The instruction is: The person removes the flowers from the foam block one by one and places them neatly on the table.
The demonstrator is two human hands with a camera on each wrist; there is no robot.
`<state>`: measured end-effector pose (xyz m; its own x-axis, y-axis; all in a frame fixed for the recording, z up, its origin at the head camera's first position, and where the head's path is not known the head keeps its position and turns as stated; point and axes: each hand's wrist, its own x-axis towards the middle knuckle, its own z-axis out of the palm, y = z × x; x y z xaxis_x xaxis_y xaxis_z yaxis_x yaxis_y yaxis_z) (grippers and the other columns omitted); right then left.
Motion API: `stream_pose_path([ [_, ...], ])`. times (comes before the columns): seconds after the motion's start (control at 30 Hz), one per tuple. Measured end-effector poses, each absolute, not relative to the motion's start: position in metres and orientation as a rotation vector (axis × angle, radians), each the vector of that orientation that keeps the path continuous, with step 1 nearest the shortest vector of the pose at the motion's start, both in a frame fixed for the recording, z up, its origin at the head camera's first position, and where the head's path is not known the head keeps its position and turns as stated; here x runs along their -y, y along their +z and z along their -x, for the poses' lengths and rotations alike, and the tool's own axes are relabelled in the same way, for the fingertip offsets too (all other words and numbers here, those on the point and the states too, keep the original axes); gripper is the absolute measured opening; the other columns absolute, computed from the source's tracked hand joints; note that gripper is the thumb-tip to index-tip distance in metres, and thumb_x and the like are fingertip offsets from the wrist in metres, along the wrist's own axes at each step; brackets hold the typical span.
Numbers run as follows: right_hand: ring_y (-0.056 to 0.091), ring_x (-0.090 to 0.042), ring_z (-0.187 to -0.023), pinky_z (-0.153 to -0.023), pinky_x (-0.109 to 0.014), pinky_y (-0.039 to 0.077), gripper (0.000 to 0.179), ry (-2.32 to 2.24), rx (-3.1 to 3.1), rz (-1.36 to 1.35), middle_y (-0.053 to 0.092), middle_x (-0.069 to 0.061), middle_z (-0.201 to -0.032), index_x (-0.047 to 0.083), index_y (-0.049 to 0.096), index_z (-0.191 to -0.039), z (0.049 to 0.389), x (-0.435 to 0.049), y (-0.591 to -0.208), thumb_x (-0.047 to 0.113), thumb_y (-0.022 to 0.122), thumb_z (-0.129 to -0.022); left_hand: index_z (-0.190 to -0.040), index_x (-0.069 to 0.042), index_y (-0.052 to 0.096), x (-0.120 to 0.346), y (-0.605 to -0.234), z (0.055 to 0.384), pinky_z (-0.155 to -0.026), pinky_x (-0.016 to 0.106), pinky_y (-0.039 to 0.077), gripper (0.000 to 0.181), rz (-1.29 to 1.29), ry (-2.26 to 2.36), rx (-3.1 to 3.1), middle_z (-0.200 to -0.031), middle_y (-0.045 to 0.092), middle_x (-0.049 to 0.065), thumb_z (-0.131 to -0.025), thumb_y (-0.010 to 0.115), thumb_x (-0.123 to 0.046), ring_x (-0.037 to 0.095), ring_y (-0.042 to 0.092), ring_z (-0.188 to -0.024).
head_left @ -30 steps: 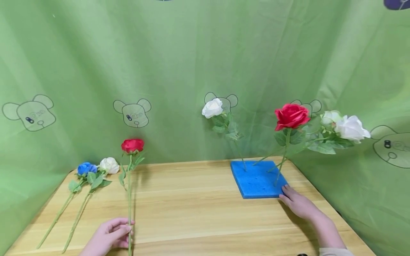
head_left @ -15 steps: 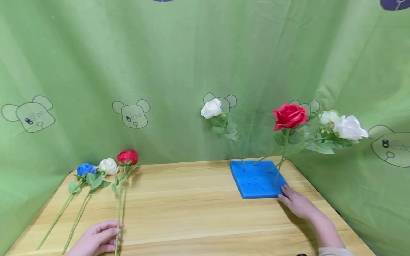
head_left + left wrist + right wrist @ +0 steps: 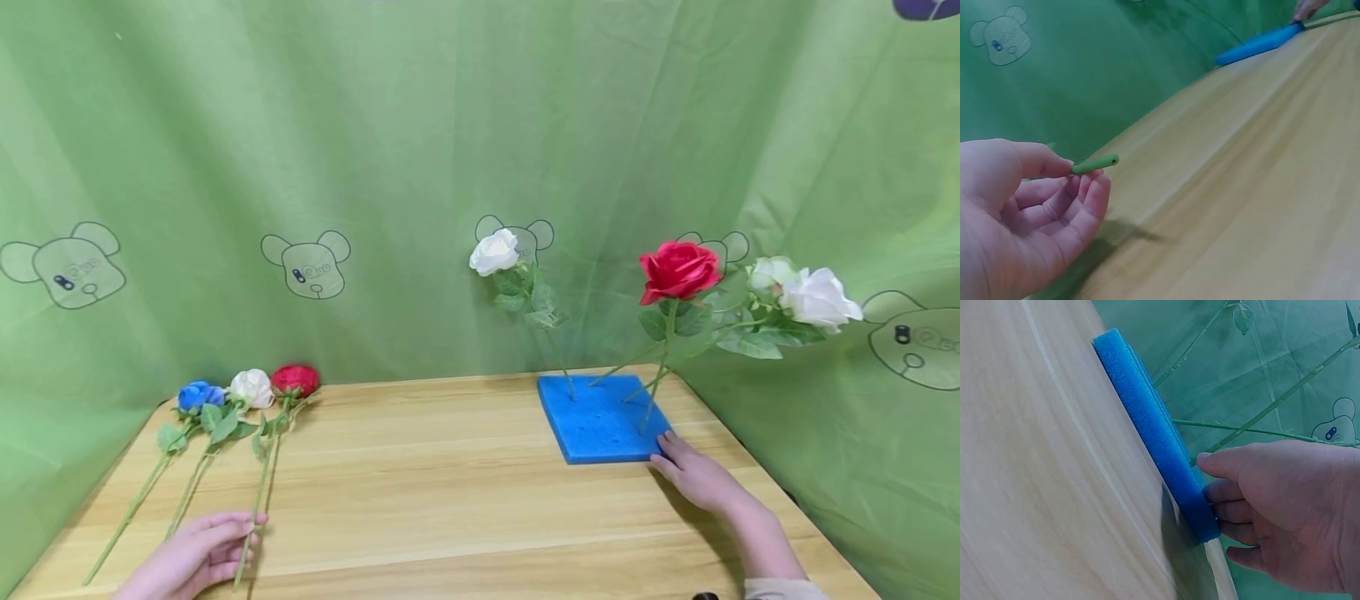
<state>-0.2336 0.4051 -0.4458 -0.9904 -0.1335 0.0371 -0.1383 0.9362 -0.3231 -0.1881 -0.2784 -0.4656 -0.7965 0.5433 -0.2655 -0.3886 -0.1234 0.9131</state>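
My left hand (image 3: 197,550) pinches the lower stem of a red rose (image 3: 295,379) between thumb and fingers; the cut stem end (image 3: 1100,164) pokes out in the left wrist view. Its bloom lies at the table's back left, beside a white rose (image 3: 252,388) and a blue rose (image 3: 200,395). My right hand (image 3: 701,477) rests against the near right corner of a blue foam block (image 3: 600,446), fingertips touching it. In the foam stand a white rose (image 3: 495,252), a red rose (image 3: 680,271) and stems leaning right with white blooms (image 3: 821,298).
A wooden table (image 3: 420,500) lies beneath everything. Green curtain (image 3: 405,183) with bear drawings hangs right behind the back edge and along both sides. Small holes show in the foam's top. A small dark object (image 3: 705,596) is cut off at the bottom edge.
My left hand has moved left with the red rose and lowered its bloom from upright to beside the white rose. The right hand and foam have stayed put.
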Motion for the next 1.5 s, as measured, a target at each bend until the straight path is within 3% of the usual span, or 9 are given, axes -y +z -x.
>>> stream_pose_path([
  [0.33, 0.03, -0.059, -0.133, -0.106, -0.068, 0.034, 0.062, 0.517, 3.071, -0.214, 0.029, -0.041, -0.146, -0.016, 0.037, -0.14, 0.233, -0.405, -0.447, 0.034, 0.046, -0.103, -0.115, -0.02, 0.067, 0.292, -0.465, 0.193, -0.09, 0.027, 0.057, 0.027, -0.139, 1.921, -1.569, -0.104, 0.072, -0.003, -0.103, 0.043, -0.014, 0.01, 0.069, -0.094],
  [0.43, 0.03, -0.059, -0.133, -0.106, -0.068, 0.034, 0.063, 0.527, 3.072, -0.215, 0.028, -0.041, -0.147, -0.016, 0.037, -0.14, 0.233, -0.405, -0.446, 0.034, 0.046, -0.103, -0.121, -0.012, 0.064, 0.294, -0.464, 0.192, -0.086, 0.029, 0.059, 0.026, -0.113, 1.873, -1.673, -0.102, 0.072, -0.001, -0.102, 0.047, -0.015, 0.012, 0.07, -0.091],
  [0.6, 0.029, -0.059, -0.133, -0.106, -0.069, 0.032, 0.064, 0.539, 3.08, -0.211, 0.027, -0.041, -0.147, -0.016, 0.036, -0.14, 0.233, -0.404, -0.444, 0.034, 0.046, -0.103, -0.131, 0.009, 0.05, 0.299, -0.462, 0.19, -0.082, 0.032, 0.06, 0.039, -0.063, 1.784, -1.84, -0.101, 0.072, -0.001, -0.099, 0.052, -0.013, 0.015, 0.069, -0.089],
  [0.9, 0.029, -0.059, -0.133, -0.106, -0.069, 0.032, 0.065, 0.524, 3.08, -0.211, 0.027, -0.041, -0.147, -0.016, 0.036, -0.14, 0.234, -0.405, -0.445, 0.036, 0.046, -0.103, -0.133, 0.009, 0.049, 0.309, -0.458, 0.186, -0.081, 0.031, 0.059, 0.041, -0.048, 1.719, -1.916, -0.103, 0.067, -0.001, -0.1, 0.048, -0.015, 0.014, 0.066, -0.089],
  [0.97, 0.029, -0.06, -0.133, -0.106, -0.069, 0.031, 0.066, 0.527, 3.081, -0.214, 0.027, -0.041, -0.147, -0.016, 0.036, -0.14, 0.234, -0.405, -0.446, 0.037, 0.045, -0.103, -0.136, 0.014, 0.042, 0.311, -0.458, 0.184, -0.083, 0.031, 0.059, 0.046, -0.073, 1.706, -1.935, -0.106, 0.067, -0.001, -0.101, 0.046, -0.015, 0.015, 0.067, -0.091],
  [1.13, 0.028, -0.06, -0.133, -0.106, -0.07, 0.03, 0.067, 0.535, 3.081, -0.217, 0.026, -0.041, -0.147, -0.016, 0.035, -0.14, 0.233, -0.404, -0.446, 0.039, 0.045, -0.103, -0.14, 0.021, 0.024, 0.313, -0.448, 0.177, -0.088, 0.034, 0.059, 0.058, -0.084, 1.6, -2.12, -0.119, 0.067, 0.015, -0.104, 0.043, -0.02, 0.019, 0.067, -0.103],
  [1.3, 0.028, -0.059, -0.133, -0.107, -0.069, 0.031, 0.067, 0.531, 3.082, -0.222, 0.027, -0.041, -0.147, -0.017, 0.036, -0.14, 0.233, -0.404, -0.446, 0.038, 0.046, -0.102, -0.143, 0.016, 0.024, 0.311, -0.433, 0.169, -0.089, 0.038, 0.059, 0.058, -0.073, 1.493, -2.296, -0.133, 0.053, 0.032, -0.105, 0.042, -0.025, 0.014, 0.067, -0.104],
  [1.37, 0.029, -0.059, -0.133, -0.107, -0.069, 0.031, 0.067, 0.528, 3.081, -0.222, 0.027, -0.041, -0.147, -0.017, 0.036, -0.14, 0.233, -0.404, -0.447, 0.038, 0.046, -0.102, -0.144, 0.015, 0.025, 0.309, -0.427, 0.166, -0.089, 0.037, 0.059, 0.059, -0.073, 1.491, -2.328, -0.136, 0.052, 0.029, -0.105, 0.041, -0.026, 0.005, 0.066, -0.102],
  [1.5, 0.029, -0.06, -0.132, -0.106, -0.07, 0.032, 0.068, 0.516, 3.08, -0.225, 0.027, -0.042, -0.146, -0.017, 0.037, -0.139, 0.235, -0.406, -0.448, 0.039, 0.047, -0.102, -0.144, 0.015, 0.027, 0.301, -0.418, 0.163, -0.085, 0.027, 0.059, 0.058, -0.069, 1.554, -2.416, -0.123, 0.066, -0.006, -0.106, 0.04, -0.026, -0.007, 0.063, -0.097],
])
